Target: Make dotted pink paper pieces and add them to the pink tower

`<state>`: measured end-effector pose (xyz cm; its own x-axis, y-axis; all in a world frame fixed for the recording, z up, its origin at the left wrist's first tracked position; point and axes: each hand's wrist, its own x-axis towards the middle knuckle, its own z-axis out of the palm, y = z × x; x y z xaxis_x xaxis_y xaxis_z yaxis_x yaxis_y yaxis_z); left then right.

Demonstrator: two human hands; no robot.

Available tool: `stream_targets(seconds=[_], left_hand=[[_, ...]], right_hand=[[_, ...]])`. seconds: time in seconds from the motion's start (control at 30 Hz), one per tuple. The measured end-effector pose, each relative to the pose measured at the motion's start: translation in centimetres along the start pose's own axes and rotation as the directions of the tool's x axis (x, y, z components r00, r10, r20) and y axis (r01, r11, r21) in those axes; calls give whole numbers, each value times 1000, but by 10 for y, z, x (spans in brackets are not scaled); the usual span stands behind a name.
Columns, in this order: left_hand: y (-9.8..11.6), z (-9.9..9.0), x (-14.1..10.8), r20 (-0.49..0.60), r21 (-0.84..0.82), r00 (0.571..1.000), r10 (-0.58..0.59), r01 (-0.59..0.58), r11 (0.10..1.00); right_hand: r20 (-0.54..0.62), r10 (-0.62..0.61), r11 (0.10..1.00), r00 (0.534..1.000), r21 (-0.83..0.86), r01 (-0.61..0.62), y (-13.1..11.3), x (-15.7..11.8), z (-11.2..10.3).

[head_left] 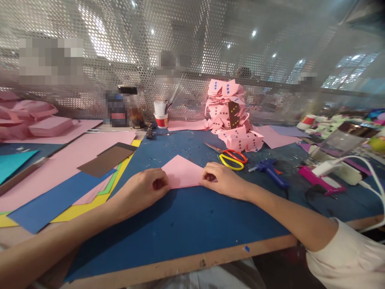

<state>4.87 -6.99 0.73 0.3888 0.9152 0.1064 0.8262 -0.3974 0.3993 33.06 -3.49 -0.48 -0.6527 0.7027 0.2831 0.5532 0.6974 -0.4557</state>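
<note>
Pinching the paper (182, 172) at its left end with the left hand (152, 184), thumb against curled fingers, and pinching the right end likewise with the right hand (222, 180)! Lying on the blue table (192, 224), right between those two grips, near the scissors (231, 160) but not touching them. Looking very light, thin and bendy, yet seeming crisp enough for taking a crease; liable to be wrinkling or tearing under a rough tug. Calling for a gentle pinch at the ends, close to the near edge, rather than a grab at the broad middle. Showing plain pink, matt and unmarked, tapering to a blunt point on the far side and running nearly straight along the near edge. Perhaps doubling over there, but hiding its end corners behind the fingers.
</note>
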Motion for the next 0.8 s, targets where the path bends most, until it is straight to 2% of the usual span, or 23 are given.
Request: stream_targets(seconds=[0.57, 0.67, 0.8], left_hand=[[2, 5, 3, -22, 34, 999, -30, 31, 999], [3, 6, 2, -29, -18, 999, 18, -18, 1000], [5, 7, -1, -51, -33, 984, 173, -175, 984]], right_hand=[[-20, 31, 998, 999, -50, -32, -5, 1, 0], [-19, 36, 998, 999, -40, -37, -5, 2, 0], [-18, 38, 999, 999, -37, -39, -5, 2, 0]])
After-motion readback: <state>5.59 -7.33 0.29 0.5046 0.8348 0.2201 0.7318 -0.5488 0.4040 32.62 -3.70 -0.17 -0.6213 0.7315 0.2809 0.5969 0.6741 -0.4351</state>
